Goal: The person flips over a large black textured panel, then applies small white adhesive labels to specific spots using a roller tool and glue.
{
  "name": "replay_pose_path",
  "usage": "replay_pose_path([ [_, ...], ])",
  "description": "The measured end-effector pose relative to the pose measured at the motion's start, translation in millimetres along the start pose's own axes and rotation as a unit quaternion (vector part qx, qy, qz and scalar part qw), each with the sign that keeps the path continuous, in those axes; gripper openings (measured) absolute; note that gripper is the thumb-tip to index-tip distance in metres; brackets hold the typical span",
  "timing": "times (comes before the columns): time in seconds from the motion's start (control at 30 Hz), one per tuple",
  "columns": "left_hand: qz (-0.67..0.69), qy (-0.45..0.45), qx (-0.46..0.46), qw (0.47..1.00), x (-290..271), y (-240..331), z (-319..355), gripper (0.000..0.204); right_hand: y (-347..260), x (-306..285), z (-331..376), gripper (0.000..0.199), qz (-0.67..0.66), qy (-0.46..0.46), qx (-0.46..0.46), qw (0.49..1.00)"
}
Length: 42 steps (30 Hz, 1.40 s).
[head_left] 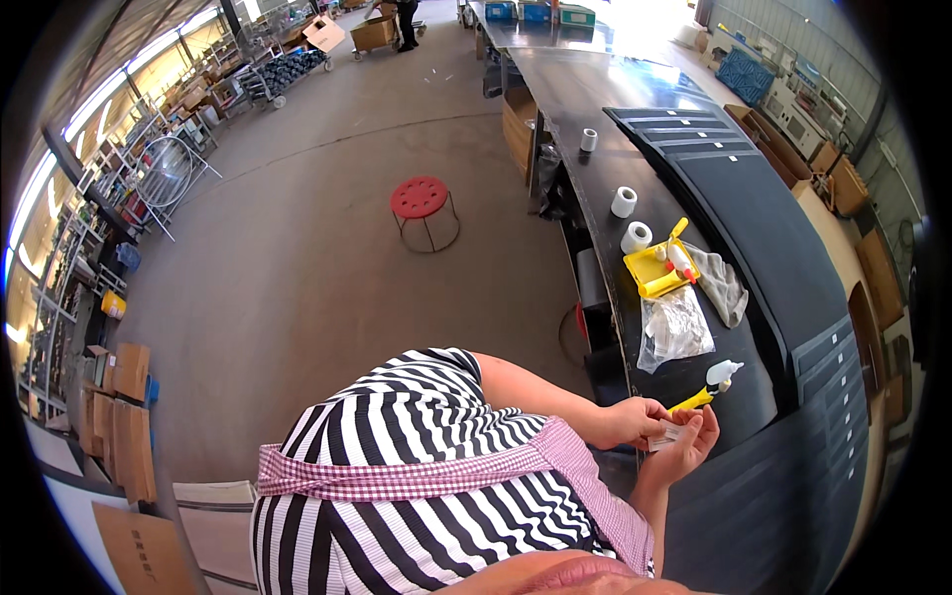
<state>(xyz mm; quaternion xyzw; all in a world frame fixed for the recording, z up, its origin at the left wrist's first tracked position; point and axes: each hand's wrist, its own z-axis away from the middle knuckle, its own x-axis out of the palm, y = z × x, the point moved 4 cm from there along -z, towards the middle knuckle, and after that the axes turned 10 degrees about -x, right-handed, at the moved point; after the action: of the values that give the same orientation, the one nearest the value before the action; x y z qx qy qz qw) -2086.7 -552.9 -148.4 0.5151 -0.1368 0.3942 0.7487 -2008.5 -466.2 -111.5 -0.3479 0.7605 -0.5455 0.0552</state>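
Observation:
My left hand point(633, 422) and my right hand point(691, 452) meet at the edge of a dark worktable. Between them is a small white slip point(667, 434), like a label. The left fingertips pinch one side of it, while the curled right fingers hold it from the other. Just beyond the hands lies a yellow-handled tool point(691, 401); its kind is unclear. A white squeeze bottle point(724, 372) is beside it. Farther up the table are a clear plastic bag point(676, 327) with pale contents, a yellow tray point(647, 270) holding small bottles, and a grey cloth point(722, 286).
White rolls point(623, 202) stand along the dark table point(555, 84). Long black panels point(739, 213) with small white labels lie on its right side. A red round stool point(419, 197) stands on the floor to the left. Cardboard boxes point(129, 436) are stacked at the lower left.

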Motion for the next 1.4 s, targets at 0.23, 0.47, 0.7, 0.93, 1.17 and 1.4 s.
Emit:
replay_pose_path([
  [0.23,0.083,0.056,-0.013,0.995,27,-19,0,0.018,8,-13,-1,0.021,0.014,0.084,0.035,0.996],
  [0.47,0.141,0.06,-0.081,0.985,54,-20,18,0.036,10,-47,2,0.021,-0.072,0.074,0.013,0.995],
  [0.7,0.122,0.069,-0.131,0.981,64,-30,11,0.036,-1,-68,15,0.027,-0.071,0.092,0.058,0.991],
  [0.93,0.109,0.08,-0.131,0.982,73,-35,4,0.033,-2,-73,21,0.038,-0.066,0.03,0.101,0.992],
  [1.17,0.096,0.087,-0.144,0.981,77,-24,4,0.034,-16,-63,34,0.056,-0.039,0.023,0.067,0.997],
  [1.4,0.107,0.051,-0.139,0.983,82,-27,2,0.038,-4,-74,32,0.035,0.011,0.086,0.031,0.996],
])
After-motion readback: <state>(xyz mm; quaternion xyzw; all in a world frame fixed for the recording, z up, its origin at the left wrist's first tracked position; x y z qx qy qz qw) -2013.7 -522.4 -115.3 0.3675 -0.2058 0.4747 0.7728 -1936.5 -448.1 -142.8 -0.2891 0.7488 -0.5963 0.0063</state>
